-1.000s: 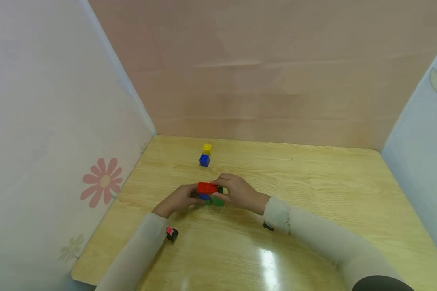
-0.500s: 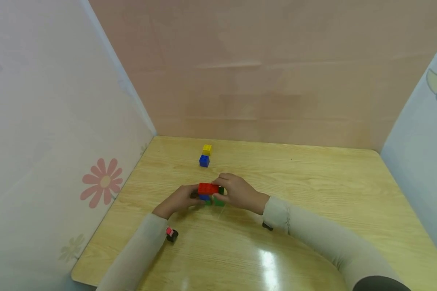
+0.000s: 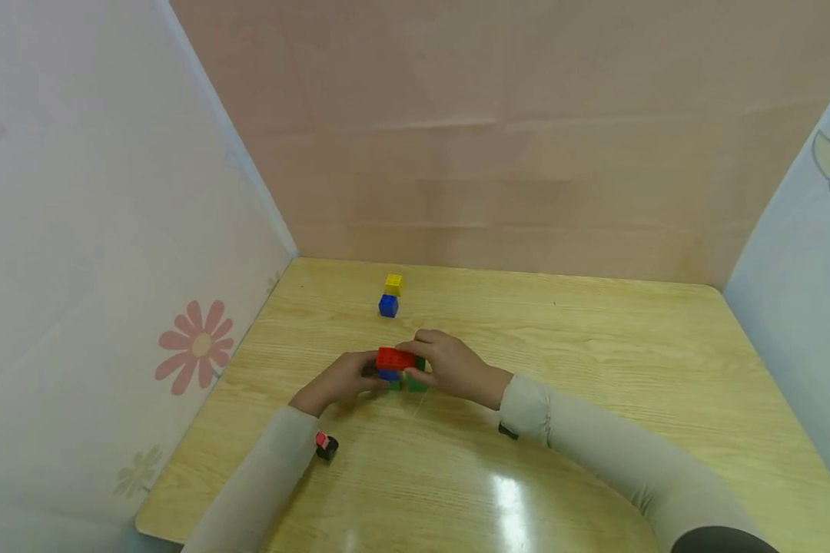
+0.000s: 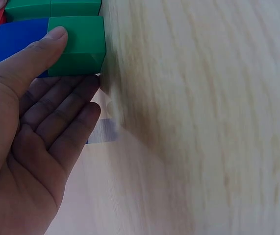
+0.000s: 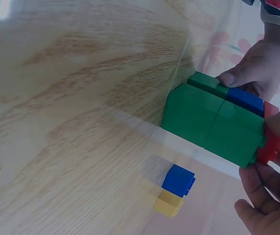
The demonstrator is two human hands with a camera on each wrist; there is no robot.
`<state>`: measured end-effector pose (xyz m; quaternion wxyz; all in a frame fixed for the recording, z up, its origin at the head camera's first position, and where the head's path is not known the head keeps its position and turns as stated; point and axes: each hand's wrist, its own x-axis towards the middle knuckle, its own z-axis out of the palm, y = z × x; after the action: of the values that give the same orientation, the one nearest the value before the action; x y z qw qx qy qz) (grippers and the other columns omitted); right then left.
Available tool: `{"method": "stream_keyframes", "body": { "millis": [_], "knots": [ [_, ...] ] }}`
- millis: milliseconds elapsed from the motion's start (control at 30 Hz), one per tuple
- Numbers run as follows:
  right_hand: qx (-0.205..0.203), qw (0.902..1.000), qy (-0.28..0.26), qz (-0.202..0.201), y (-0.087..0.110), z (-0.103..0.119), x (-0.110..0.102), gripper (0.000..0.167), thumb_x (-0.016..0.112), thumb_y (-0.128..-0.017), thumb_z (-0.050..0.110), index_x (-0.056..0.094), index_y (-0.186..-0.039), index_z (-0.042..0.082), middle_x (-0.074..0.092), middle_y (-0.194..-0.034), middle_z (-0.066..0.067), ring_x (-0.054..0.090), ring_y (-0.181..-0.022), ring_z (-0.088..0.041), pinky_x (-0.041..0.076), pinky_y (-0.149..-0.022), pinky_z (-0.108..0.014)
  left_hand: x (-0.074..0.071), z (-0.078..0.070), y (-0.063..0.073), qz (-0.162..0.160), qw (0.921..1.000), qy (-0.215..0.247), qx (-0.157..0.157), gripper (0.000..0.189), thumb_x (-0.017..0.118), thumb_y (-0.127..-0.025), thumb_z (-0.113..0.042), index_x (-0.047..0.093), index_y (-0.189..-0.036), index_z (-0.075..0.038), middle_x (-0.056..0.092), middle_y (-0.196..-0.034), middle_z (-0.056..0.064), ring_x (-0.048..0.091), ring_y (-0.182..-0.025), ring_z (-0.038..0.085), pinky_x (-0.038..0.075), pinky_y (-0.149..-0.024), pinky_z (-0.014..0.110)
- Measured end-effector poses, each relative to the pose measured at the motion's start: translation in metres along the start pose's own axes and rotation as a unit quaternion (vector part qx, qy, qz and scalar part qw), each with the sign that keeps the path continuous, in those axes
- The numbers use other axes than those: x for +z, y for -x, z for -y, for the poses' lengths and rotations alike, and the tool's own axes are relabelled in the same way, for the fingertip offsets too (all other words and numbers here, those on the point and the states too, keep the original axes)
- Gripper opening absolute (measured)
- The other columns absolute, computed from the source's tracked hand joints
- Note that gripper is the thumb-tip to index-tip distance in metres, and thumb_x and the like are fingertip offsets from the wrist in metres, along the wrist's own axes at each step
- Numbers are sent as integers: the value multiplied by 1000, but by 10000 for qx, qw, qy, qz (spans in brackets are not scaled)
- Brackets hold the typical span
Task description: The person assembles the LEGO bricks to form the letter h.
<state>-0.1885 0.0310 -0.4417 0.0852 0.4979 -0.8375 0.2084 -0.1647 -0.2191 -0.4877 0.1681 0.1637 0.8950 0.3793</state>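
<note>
A red building brick lies across the top of a small stack on the wooden table. Beneath it are a blue brick and a green brick under the blue one. Beside that column stand two taller stacked green bricks, with some studs showing at the top. My left hand holds the blue and green column, thumb on its near face and fingers behind. With thumb and fingers my right hand pinches the red brick from the right, covering part of it and the green bricks.
Farther back on the table stand a blue brick and a yellow brick, close together. A white wall panel with a flower borders the left side, and a brown panel the back.
The red brick has shifted very slightly to the right on the stack. My right fingertips reach a little farther left over it; the left hand is nearly still.
</note>
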Motion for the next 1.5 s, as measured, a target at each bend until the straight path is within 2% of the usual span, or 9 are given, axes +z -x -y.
{"method": "stream_keyframes", "body": {
  "millis": [467, 1033, 1333, 1500],
  "knots": [
    [-149, 9998, 104, 86, -5, -2, -1, 36, 76, -86, 26, 69, -119, 11, 55, -86, 4, 46, -70, -6, 46, -62, -18, -1, 2, 0, -21, 9999, -20, 131, 43, 72, -89, -30, 60, -131, -24, 65, -121, -9, 61, -110, 12, 49, -97, 37],
    [-146, 9999, -73, -5, -5, -4, 3, 38, 75, -87, 27, 68, -120, 9, 56, -87, 0, 45, -70, -8, 44, -61, -19, -2, 1, 0, -51, 10000, 14, 13, 43, 73, -89, -29, 60, -131, -27, 64, -121, -10, 61, -110, 12, 49, -96, 38],
    [267, 9987, -337, 258, -2, -4, 0, 37, 76, -86, 27, 69, -119, 13, 57, -89, 3, 47, -71, -8, 46, -63, -18, 0, 1, -1, 97, 9999, 81, -53, 40, 72, -90, -28, 61, -128, -24, 65, -118, -10, 61, -108, 11, 49, -97, 39],
    [321, 9975, -557, 287, -4, -6, 1, 38, 75, -87, 26, 67, -122, 13, 58, -94, 2, 56, -76, -14, 48, -66, -20, -1, 0, -1, 67, 9999, 85, -99, 42, 72, -90, -31, 61, -129, -23, 65, -117, -10, 62, -107, 12, 49, -96, 39]
  ]
}}
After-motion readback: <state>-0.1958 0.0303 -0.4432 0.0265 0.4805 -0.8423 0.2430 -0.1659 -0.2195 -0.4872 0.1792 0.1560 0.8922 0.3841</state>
